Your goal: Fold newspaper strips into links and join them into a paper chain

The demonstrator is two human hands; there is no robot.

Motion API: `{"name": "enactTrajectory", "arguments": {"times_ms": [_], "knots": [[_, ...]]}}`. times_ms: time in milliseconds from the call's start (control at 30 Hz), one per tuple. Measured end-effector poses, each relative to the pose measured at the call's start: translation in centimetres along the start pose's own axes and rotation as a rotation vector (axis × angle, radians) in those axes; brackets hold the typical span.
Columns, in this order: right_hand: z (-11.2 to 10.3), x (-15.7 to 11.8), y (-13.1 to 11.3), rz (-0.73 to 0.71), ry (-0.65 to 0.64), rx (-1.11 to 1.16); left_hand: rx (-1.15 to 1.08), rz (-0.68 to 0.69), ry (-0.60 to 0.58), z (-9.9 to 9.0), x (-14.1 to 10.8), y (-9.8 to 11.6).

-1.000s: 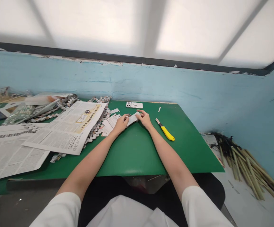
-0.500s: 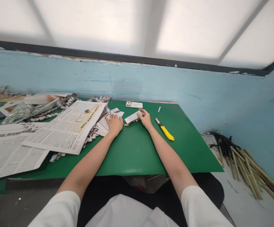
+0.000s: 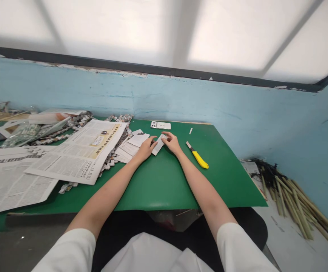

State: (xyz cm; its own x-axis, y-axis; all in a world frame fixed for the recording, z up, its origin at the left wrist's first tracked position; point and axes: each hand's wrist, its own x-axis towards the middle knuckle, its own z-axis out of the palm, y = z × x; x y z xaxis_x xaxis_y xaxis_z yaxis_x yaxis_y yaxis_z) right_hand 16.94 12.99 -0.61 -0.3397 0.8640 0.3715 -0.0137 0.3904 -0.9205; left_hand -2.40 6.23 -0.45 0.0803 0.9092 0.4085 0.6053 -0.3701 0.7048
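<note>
A small printed newspaper piece is held slanted over the green tabletop between my two hands. My right hand is closed on its upper right edge in a pinch of thumb and fingers. At the left edge of the piece, my left hand has its thumb and fingertips closed against the paper. Beside the left hand lie several cut paper pieces, fanned over one another. Part of the held piece is covered by my fingers.
Newspaper sheets and folded-paper chains cover the left side. A phone lies at the back. To the right rest a yellow-handled knife and a small white strip. Bamboo-like sticks lie beyond the table's right edge.
My left hand has moved right, off the loose paper pieces, to the piece in my right hand. That piece is now turned more steeply.
</note>
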Motion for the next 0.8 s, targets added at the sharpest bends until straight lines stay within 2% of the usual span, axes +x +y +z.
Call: {"name": "enactTrajectory", "arguments": {"times_ms": [100, 233, 500, 800], "knots": [[0.0, -0.1, -0.4, 0.008, -0.016, -0.019, -0.112, -0.079, 0.029, -0.2, 0.1, -0.4], [0.3, -0.2, -0.6, -0.010, -0.001, -0.031, -0.203, -0.146, 0.010, -0.4, 0.1, -0.6], [1.7, -0.2, -0.8, 0.012, 0.073, 0.133, -0.317, -0.175, 0.045, -0.5, 0.1, -0.5], [1.5, -0.1, 0.0, 0.048, 0.072, 0.163, -0.336, -0.171, 0.072, -0.1, 0.2, -1.2]]}}
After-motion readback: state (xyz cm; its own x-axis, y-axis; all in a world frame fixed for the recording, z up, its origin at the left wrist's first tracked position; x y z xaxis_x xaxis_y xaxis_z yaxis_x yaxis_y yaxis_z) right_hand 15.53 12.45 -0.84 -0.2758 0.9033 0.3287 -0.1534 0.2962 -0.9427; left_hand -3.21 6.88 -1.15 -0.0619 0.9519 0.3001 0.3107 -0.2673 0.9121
